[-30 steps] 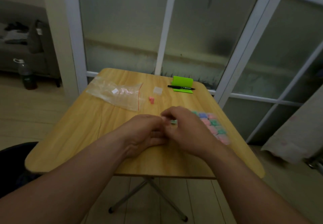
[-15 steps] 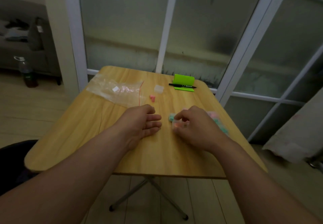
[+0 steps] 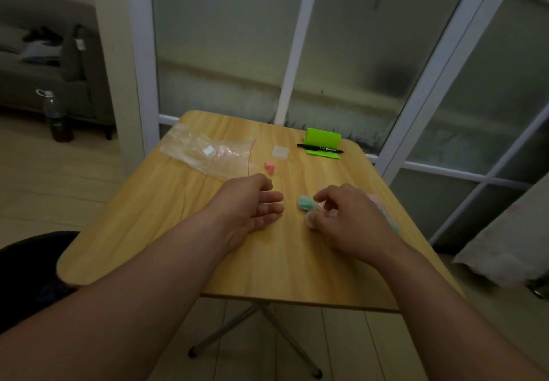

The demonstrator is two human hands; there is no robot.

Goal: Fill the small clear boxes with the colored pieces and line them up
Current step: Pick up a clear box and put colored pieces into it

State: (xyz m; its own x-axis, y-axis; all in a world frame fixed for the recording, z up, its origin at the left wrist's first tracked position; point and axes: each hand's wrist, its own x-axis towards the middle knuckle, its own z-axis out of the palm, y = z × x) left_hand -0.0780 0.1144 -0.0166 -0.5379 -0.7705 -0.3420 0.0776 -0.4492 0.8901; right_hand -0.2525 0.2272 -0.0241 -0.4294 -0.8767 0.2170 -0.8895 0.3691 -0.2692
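The left hand (image 3: 252, 206) rests open on the counter (image 3: 267, 264); the curled right hand (image 3: 349, 220) pinches a green-filled clear box (image 3: 306, 203). A pink piece (image 3: 270, 169) lies beyond them.

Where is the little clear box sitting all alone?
On the wooden table, find the bright green stand at the far edge, with a black pen lying on it. Just left of the pen sits the small clear box. It is pale and see-through, unlike the pink piece near it.
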